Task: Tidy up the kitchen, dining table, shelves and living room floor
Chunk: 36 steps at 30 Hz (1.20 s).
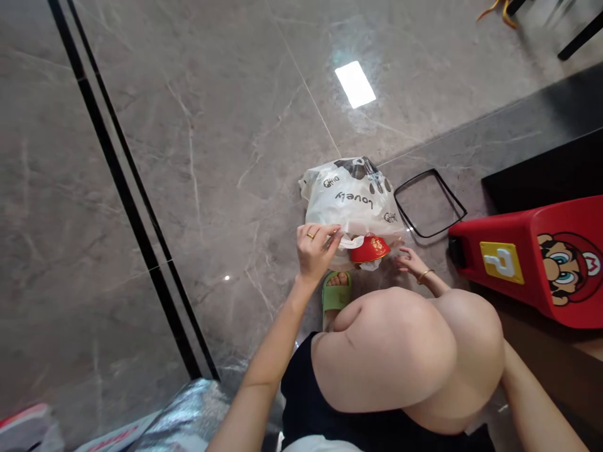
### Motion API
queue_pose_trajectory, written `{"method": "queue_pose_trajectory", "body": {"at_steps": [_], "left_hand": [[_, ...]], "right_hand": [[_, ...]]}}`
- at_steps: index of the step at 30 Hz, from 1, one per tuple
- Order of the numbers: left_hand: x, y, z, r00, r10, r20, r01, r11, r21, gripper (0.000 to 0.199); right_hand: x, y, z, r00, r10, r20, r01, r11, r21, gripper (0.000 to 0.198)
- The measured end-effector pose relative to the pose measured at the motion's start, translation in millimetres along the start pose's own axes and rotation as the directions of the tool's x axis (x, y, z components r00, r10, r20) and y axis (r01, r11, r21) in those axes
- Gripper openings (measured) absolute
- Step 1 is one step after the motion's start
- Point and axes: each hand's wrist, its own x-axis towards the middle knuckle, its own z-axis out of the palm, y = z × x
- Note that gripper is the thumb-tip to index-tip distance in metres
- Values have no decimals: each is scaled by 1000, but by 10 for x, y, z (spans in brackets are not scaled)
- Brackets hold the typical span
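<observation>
Crouched figure at a white printed plastic bag (pixel 351 201) lying on the grey marbled tile floor (pixel 211 138), seen from above past the person's bent knees. Left hand (pixel 315 248), with a ring on one finger, pinches the near edge of the bag's mouth between thumb and fingertips. Right hand (pixel 411 260), with a thin bangle at the wrist, lies with fingers loosely spread at the other side of the opening; whether it grips the film or only rests against it cannot be told. A red round lidded container (pixel 370 249) sits in the mouth of the bag, between the two hands and just ahead of the green rubber slipper (pixel 335 295).

Handling note, as a judgement: thin film tears and slips, so the pinch is best kept close to the rim while the other side is drawn apart evenly, holding the mouth wide and the red container level.

Surroundings: a black wire frame (pixel 429 204) lies on the floor just right of the bag, and a red plastic stool with cartoon print (pixel 532 257) lies on its side farther right.
</observation>
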Motion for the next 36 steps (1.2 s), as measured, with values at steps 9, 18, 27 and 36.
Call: {"method": "queue_pose_trajectory", "body": {"at_steps": [9, 18, 27, 36], "left_hand": [[617, -134, -285, 951, -295, -92, 280, 949, -147, 18], [1681, -315, -578, 916, -384, -116, 349, 906, -239, 12], [1924, -367, -830, 895, -443, -46, 413, 864, -288, 8], [1872, -665, -1053, 847, -526, -78, 470, 808, -356, 11]], "right_hand": [[509, -588, 164, 984, -166, 61, 177, 938, -298, 35], [274, -2269, -13, 966, -254, -48, 223, 914, -338, 43], [-382, -3318, 113, 965, -234, 120, 204, 955, 217, 39], [-361, -3516, -52, 943, -333, -30, 332, 924, 188, 16]]}}
